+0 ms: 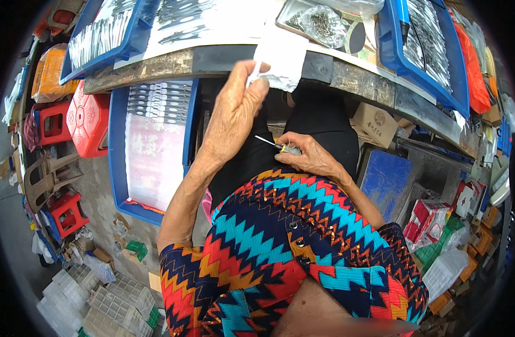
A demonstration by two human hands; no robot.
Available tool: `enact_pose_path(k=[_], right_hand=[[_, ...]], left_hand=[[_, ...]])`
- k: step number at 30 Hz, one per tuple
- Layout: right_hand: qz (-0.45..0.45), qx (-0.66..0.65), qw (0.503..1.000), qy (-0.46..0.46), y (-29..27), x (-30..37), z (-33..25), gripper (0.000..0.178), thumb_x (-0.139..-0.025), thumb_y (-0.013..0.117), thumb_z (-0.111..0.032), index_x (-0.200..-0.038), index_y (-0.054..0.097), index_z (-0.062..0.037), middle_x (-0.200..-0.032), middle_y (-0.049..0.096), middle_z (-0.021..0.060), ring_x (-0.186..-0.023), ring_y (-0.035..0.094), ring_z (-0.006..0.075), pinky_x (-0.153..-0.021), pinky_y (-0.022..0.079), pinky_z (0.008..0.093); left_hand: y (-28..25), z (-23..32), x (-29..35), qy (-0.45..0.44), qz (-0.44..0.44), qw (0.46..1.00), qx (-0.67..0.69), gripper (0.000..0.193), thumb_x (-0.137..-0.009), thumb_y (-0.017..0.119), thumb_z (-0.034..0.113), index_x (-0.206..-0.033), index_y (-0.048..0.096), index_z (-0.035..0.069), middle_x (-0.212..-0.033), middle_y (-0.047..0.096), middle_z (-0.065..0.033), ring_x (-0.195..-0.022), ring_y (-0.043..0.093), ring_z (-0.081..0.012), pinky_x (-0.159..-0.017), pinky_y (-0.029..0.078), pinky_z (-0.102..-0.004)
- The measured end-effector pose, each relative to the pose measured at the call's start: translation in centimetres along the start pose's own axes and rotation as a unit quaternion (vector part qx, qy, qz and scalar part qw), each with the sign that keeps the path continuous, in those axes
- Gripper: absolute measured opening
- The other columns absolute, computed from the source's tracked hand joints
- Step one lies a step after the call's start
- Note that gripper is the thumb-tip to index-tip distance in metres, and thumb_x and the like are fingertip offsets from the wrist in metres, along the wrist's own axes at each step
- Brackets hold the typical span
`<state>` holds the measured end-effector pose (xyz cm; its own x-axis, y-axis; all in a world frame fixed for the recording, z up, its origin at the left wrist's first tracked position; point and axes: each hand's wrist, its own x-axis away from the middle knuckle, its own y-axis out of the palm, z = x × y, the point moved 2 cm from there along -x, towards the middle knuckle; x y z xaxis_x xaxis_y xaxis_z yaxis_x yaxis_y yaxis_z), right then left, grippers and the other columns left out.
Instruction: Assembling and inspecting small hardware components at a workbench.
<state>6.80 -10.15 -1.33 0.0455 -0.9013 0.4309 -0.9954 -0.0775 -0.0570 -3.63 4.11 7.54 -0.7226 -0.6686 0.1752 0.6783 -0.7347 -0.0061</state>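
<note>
My left hand [238, 106] is raised at the front edge of the workbench [224, 59]. Its thumb and fingers are closed at a crumpled white sheet [283, 64], which hangs over that edge; whether it is paper or cloth I cannot tell. A slim white piece also shows between the fingertips, too small to name. Lower down, over my lap, my right hand [311, 154] grips a small screwdriver [283, 147] by its handle. The thin metal shaft points up and left, toward my left wrist, and touches nothing visible. Most of the handle is hidden in the palm.
Blue trays of slim dark-and-silver pieces stand on the bench at left [108, 33] and right [426, 50]. A clear bag of small parts [322, 25] lies between them. Below left, another blue tray [120, 163] holds dark pieces in rows. Red stools [89, 121] and boxes [375, 123] surround me.
</note>
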Motion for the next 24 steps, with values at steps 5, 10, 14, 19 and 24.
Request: enact_pose_path(k=[5, 10, 14, 19, 24], right_hand=[[0.048, -0.082, 0.991, 0.092, -1.6, 2.2, -0.9, 0.027, -0.078, 0.062, -0.019, -0.096, 0.056, -0.0001, -0.059, 0.051, 0.0020, -0.052, 0.048, 0.0080, -0.047, 0.039, 0.0241], [0.125, -0.185, 0.973, 0.059, -2.9, 3.7, -1.3, 0.023, -0.080, 0.059, -0.011, -0.101, 0.057, -0.0004, -0.058, 0.048, -0.0027, -0.047, 0.043, 0.0036, -0.042, 0.033, 0.0182], [0.173, -0.194, 0.965, 0.032, -3.5, 4.0, -1.4, 0.028, -0.081, 0.058, -0.009, -0.108, 0.057, 0.0010, -0.060, 0.048, -0.0023, -0.049, 0.043, 0.0041, -0.042, 0.033, 0.0173], [0.210, -0.140, 0.968, -0.013, -3.8, 3.7, -3.4, 0.027, -0.085, 0.053, -0.014, -0.107, 0.057, -0.0001, -0.059, 0.047, -0.0031, -0.049, 0.043, 0.0034, -0.042, 0.031, 0.0171], [0.237, -0.053, 0.969, -0.047, -4.1, 3.0, -5.8, 0.024, -0.084, 0.054, -0.010, -0.105, 0.057, -0.0006, -0.068, 0.050, -0.0025, -0.057, 0.042, 0.0027, -0.049, 0.034, 0.0184]], left_hand=[[1.0, -2.5, -0.3, -0.029, -0.051, 0.989, 0.132, 0.030, -0.090, 0.046, 0.012, -0.116, 0.042, -0.003, -0.074, 0.048, 0.0003, -0.059, 0.039, -0.0055, -0.051, 0.033, -0.0179], [1.5, -3.2, -0.9, -0.060, -0.066, 0.993, 0.080, 0.025, -0.091, 0.046, 0.013, -0.109, 0.046, -0.005, -0.073, 0.054, -0.0043, -0.053, 0.045, -0.0059, -0.047, 0.037, -0.0188], [1.6, -4.6, -1.8, -0.073, -0.063, 0.994, 0.043, 0.022, -0.092, 0.044, 0.015, -0.100, 0.050, -0.004, -0.069, 0.053, -0.0026, -0.050, 0.041, -0.0039, -0.044, 0.033, -0.0174], [2.4, -4.8, -2.1, -0.061, -0.033, 0.995, 0.070, 0.022, -0.093, 0.043, 0.016, -0.099, 0.052, -0.003, -0.067, 0.050, 0.0000, -0.049, 0.036, -0.0024, -0.043, 0.029, -0.0168], [2.9, -5.1, -2.2, -0.056, -0.009, 0.997, 0.051, 0.020, -0.093, 0.042, 0.016, -0.095, 0.052, -0.001, -0.065, 0.047, 0.0023, -0.049, 0.034, -0.0012, -0.042, 0.026, -0.0164]])
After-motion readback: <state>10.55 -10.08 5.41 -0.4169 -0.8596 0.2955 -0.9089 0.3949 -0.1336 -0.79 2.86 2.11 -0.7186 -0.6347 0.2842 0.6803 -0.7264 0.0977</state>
